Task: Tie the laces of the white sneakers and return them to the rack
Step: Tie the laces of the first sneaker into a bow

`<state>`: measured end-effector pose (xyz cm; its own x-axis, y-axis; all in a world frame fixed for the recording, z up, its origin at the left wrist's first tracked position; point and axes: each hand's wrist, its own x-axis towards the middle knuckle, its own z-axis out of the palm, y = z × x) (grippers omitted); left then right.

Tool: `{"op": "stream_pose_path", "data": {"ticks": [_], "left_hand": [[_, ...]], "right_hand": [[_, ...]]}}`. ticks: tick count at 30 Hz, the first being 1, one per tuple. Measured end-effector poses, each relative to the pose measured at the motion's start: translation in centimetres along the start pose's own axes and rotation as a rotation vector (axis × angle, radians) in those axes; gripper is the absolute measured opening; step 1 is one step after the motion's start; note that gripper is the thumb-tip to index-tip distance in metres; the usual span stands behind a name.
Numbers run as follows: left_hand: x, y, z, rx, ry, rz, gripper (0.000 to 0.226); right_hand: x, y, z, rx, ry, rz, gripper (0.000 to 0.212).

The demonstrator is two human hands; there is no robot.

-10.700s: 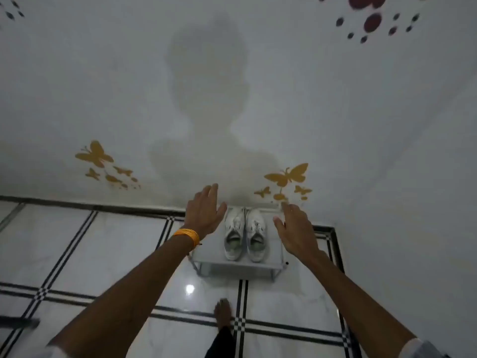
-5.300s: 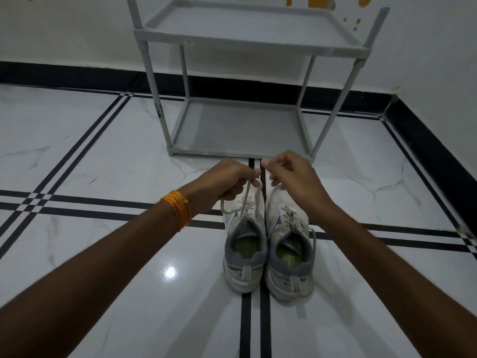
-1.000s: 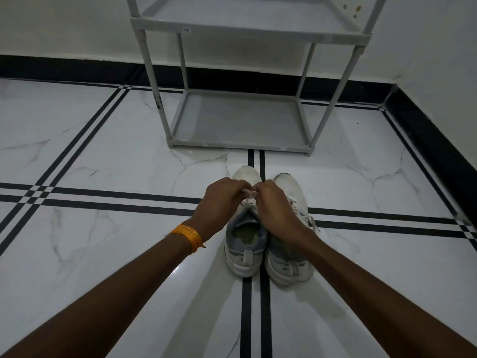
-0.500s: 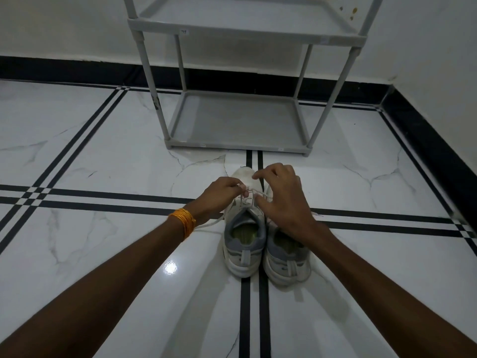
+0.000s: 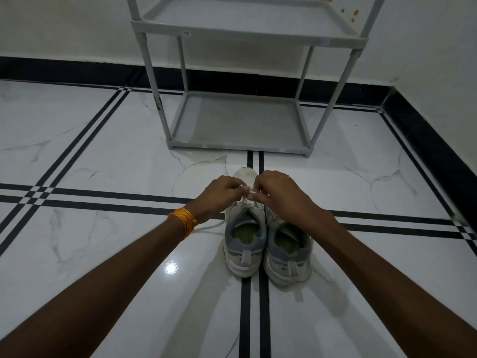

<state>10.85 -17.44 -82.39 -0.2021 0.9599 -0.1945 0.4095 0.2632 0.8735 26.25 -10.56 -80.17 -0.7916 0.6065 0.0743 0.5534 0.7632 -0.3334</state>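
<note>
Your white sneakers (image 5: 265, 244) stand side by side on the glossy white marble floor (image 5: 103, 161), crossed by black stripes, just in front of the grey rack (image 5: 242, 37); the rack backs onto a white wall with a black skirting. Your left hand (image 5: 219, 196) and right hand (image 5: 277, 193) both pinch the lace (image 5: 245, 200) above the left-side sneaker; a loose end trails toward your orange wristband (image 5: 183, 222).

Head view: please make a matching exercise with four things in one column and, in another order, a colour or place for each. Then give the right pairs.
Things:
1. wristband
2. rack
3. left sneaker
4. loose lace end

Descriptions:
A. grey, standing at the wall
B. orange, on the left wrist
C. lying on the floor
D. under both hands

Pairs: 1-B, 2-A, 3-D, 4-C
</note>
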Motion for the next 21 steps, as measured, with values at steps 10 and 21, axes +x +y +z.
{"op": "stream_pose_path", "data": {"ticks": [10,21], "left_hand": [[-0.6,-4.5,-2.0,0.403,0.377,0.143,0.029],[-0.8,-7.2,-0.8,0.569,0.405,-0.023,0.034]], "right_hand": [[-2.8,3.6,-0.6,-0.029,-0.088,0.102,0.019],[-4.3,4.1,1.2,-0.159,-0.268,0.132,0.015]]}}
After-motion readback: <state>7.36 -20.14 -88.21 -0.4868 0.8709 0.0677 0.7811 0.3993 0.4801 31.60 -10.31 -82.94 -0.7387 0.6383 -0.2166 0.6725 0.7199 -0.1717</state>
